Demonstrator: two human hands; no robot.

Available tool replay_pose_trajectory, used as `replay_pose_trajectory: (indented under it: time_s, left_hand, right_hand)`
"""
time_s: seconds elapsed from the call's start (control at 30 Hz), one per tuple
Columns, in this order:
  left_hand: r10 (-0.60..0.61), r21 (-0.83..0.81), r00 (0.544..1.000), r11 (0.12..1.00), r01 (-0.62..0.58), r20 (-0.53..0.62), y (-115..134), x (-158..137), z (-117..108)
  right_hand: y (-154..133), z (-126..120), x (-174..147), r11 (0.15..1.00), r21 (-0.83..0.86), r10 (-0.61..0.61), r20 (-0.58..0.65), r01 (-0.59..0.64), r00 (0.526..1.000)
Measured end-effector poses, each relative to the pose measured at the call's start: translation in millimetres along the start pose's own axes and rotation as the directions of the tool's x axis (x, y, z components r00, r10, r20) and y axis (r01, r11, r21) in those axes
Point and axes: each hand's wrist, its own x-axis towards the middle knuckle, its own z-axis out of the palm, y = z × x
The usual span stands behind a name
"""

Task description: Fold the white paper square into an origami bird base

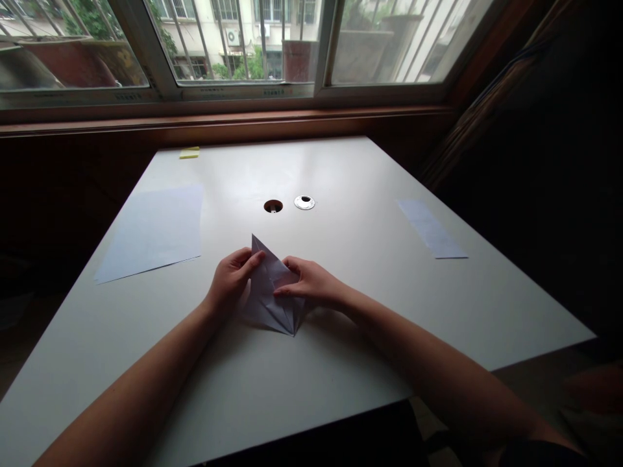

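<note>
A folded sheet of white paper [265,295] with several creases is held just above the front middle of the table. Its pointed corner rises at the upper left, and another point faces toward me. My left hand [235,275] pinches the paper's upper left edge, thumb on top and fingers behind. On the other side, my right hand [309,280] grips the right edge with its thumb laid across the front. The fingers behind the paper are partly hidden.
On the white table [341,357], a stack of white paper [153,230] lies left and a paper strip [433,228] right. Yellow sticky notes [189,153] lie at the far left edge. A cable hole [273,206] and its round cover [304,203] are ahead, before the window.
</note>
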Motion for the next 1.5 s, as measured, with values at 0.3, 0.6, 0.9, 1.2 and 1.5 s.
replay_pose_trajectory:
  time_s: [0.3,0.6,0.9,1.2,1.5]
  left_hand:
    - [-0.055,-0.127,0.998,0.991,0.052,-0.025,-2,6,-4]
    - [-0.007,-0.196,0.993,0.981,-0.017,-0.121,0,9,-5]
    - [-0.006,-0.216,0.989,0.976,-0.027,-0.150,-2,12,-9]
    - [0.149,0.022,0.986,0.988,-0.151,0.077,7,0,-6]
    - [0.183,0.008,0.966,0.982,-0.188,0.180,8,-2,-6]
  right_hand:
    - [-6,-4,-4,0.997,-0.079,0.018,0.113,-0.009,0.993]
    - [-8,-8,-5,0.982,-0.182,-0.018,0.168,0.049,0.986]
    - [-1,-13,-5,0.999,0.044,-0.003,0.114,-0.002,0.994]
    - [22,-20,8,0.848,0.528,-0.051,-0.020,0.054,0.999]
    - [24,-18,9,0.845,0.526,-0.057,-0.092,0.097,0.994]
